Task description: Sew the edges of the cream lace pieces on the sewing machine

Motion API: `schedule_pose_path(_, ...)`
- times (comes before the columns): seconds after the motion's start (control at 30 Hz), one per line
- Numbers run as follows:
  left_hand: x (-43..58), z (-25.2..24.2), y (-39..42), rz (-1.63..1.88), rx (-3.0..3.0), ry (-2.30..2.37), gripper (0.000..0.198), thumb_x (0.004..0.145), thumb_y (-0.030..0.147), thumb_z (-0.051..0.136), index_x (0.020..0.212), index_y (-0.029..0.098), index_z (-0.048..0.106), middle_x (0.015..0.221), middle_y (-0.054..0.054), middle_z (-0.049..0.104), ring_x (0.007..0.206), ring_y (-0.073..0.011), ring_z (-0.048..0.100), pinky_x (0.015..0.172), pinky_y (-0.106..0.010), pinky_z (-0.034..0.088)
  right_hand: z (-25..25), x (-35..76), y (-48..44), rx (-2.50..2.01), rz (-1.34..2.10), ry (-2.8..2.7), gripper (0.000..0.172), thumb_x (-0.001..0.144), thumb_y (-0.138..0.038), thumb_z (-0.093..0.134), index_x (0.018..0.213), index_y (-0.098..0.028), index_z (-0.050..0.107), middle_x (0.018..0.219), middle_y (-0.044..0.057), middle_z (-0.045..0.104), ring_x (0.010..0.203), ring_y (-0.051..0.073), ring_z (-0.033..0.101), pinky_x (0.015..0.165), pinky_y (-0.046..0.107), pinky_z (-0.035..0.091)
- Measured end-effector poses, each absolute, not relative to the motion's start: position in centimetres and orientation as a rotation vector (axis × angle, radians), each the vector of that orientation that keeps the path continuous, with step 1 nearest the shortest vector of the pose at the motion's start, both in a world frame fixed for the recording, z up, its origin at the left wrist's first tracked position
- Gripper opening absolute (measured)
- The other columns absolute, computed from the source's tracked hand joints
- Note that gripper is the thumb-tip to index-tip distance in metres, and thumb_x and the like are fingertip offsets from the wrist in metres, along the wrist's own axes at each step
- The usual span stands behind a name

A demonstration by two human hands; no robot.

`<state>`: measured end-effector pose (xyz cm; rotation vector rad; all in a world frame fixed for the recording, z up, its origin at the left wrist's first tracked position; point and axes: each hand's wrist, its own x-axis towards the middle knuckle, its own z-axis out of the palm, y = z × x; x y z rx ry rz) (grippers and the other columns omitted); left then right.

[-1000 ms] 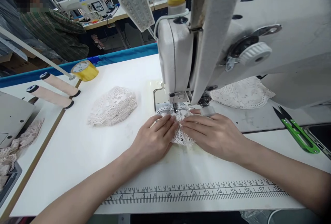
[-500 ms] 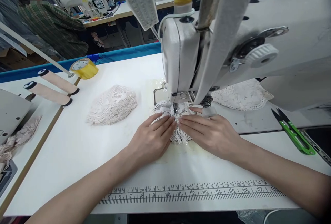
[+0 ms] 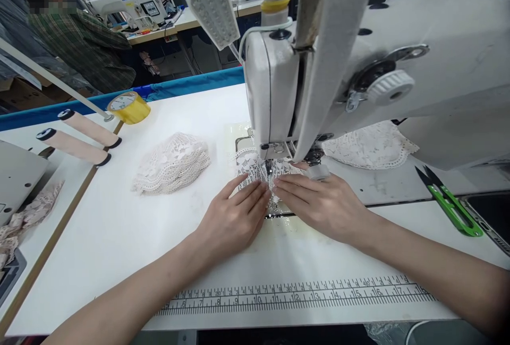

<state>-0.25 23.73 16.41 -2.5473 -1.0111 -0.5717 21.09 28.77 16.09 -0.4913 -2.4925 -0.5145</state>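
White lace [image 3: 249, 163] lies under the presser foot [image 3: 269, 166] of the sewing machine [image 3: 274, 90]. My left hand [image 3: 237, 209] rests flat on the lace's left side, fingers stretched out toward the foot. On the other side my right hand [image 3: 322, 201] lies flat too, its fingertips close to those of the left. Part of the right hand's far edge is hidden behind the machine's thread parts. Both hands press on the lace from above without closing around it. Only a short end of lace shows between the fingertips.
A stack of lace pieces [image 3: 173, 164] lies to the left, another lace piece [image 3: 370, 146] behind the needle area. Green thread snips [image 3: 454, 209] are at right. Yellow tape [image 3: 129, 107] and thread cones [image 3: 74, 146] stand at left. A person [image 3: 79, 48] sits beyond.
The lace has moved away from me under the presser foot, so less of it hangs on the near side. My hands stay almost in place, still flat.
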Motion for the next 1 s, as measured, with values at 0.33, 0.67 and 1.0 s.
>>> schedule_pose_path(0.33,-0.3,16.2,24.8,-0.57,-2.528,-1.091,0.028,0.094,0.021,0.052,0.116,0.008,0.065,0.115,-0.012,0.07,0.11,-0.0232,0.066,0.108,-0.049,0.043,16.2,20.9,29.3,-0.584,-0.563,-2.534,0.031,0.089,0.001,0.047,0.103,-0.013,0.071,0.096,0.005,0.075,0.083,0.017,0.068,0.09,0.035,0.048)
schedule_pose_path(0.67,-0.1,16.5,24.0,-0.551,-2.513,-1.106,0.03,0.094,0.026,0.055,0.114,0.006,0.065,0.112,-0.012,0.072,0.108,-0.0241,0.066,0.103,-0.046,0.045,16.2,20.6,28.3,-0.646,-0.27,-2.503,0.027,0.088,-0.005,0.048,0.101,-0.01,0.071,0.105,0.01,0.072,0.094,0.021,0.065,0.087,0.037,0.051)
schedule_pose_path(1.0,-0.4,16.3,25.0,-0.574,-2.518,-1.179,0.033,0.096,0.031,0.051,0.116,0.008,0.064,0.116,-0.012,0.07,0.112,-0.0241,0.065,0.109,-0.051,0.041,16.1,20.5,28.6,-0.749,-0.292,-2.537,0.033,0.084,-0.001,0.048,0.105,-0.014,0.069,0.1,0.008,0.073,0.089,0.021,0.064,0.085,0.038,0.05)
